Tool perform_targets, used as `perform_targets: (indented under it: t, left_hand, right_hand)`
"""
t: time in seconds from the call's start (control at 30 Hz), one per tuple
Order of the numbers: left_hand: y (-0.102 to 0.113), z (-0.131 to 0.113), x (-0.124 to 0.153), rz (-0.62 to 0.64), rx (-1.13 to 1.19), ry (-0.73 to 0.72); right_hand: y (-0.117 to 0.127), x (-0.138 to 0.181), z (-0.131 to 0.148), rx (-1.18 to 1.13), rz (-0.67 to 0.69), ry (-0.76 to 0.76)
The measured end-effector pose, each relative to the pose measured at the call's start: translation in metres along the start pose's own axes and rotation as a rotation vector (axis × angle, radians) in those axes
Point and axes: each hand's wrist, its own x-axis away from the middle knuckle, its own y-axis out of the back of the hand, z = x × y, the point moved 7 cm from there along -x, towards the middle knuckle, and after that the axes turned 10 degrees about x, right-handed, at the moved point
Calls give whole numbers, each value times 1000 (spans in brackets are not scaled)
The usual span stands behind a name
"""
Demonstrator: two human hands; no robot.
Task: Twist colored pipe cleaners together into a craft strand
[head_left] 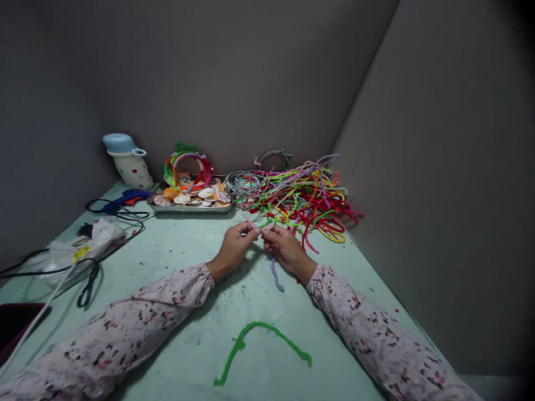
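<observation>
A pink pipe cleaner [258,227] is pinched between the left hand [234,248] and right hand [284,248], both closed on it above the table [196,345], a lilac strand [276,278] trailing below; it looks light, soft, bendable, best gripped near its ends. Beyond lies a bright pile of pipe cleaners [305,195]; nearer, a green one [259,345]

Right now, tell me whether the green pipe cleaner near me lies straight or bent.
Bent: the green pipe cleaner lies loose on the table in an arch, both ends curving toward the camera, untouched by either hand.
</observation>
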Motion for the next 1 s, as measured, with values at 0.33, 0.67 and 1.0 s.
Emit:
perform_targets:
  t: [0.33, 0.67, 1.0]
  left_hand:
    - [0, 5, -2, 6, 16, 24]
    - [-2, 7, -1, 18, 47, 41]
    - [-3, 8, -2, 44, 99, 56]
  right_hand:
    - [0, 1, 0, 3, 4, 2]
    - [1, 0, 0, -21, 2, 4]
    - [-1, 1, 2, 7, 11, 15]
